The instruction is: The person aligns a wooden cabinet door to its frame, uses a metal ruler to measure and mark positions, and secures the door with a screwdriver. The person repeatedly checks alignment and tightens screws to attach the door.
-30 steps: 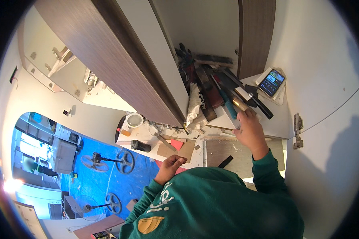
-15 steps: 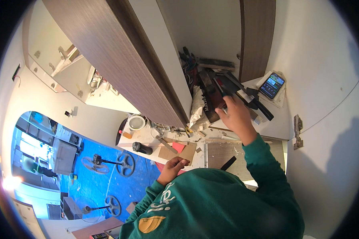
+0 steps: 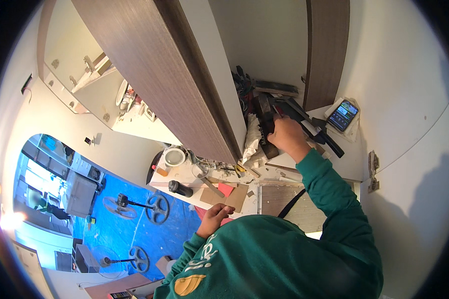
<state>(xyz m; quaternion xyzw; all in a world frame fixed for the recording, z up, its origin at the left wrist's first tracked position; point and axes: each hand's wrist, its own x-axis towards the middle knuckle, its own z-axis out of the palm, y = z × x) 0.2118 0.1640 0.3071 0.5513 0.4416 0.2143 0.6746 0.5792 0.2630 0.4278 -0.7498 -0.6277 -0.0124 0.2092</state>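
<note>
My right hand (image 3: 288, 137) reaches into a heap of tools on the shelf at the back right. Its thumb and fingers close at a long dark, box-like thing (image 3: 269, 148) with pale lettering; what exactly they grip is hidden. Beside it lie a black-handled tool with a metal part (image 3: 314, 131) and a crumpled white bag (image 3: 253, 138). A phone (image 3: 342, 115) with a lit screen rests on a white pad to the right. My left hand (image 3: 216, 219) is curled closed near the cardboard, its palm side hidden.
Below the shelf, a cluttered white worktop holds a black bottle (image 3: 180, 189), cardboard (image 3: 237, 197) with a red piece, and a round white fitting (image 3: 174, 157). A tall brown panel (image 3: 174, 74) stands at left. Blue sheeting (image 3: 134, 224) covers the floor; another person (image 3: 47, 204) is far left.
My right hand has moved slightly in the heap, its fingers now closer together, and the dark box-like thing has shifted. My left hand stays curled. The view has swung a little.
</note>
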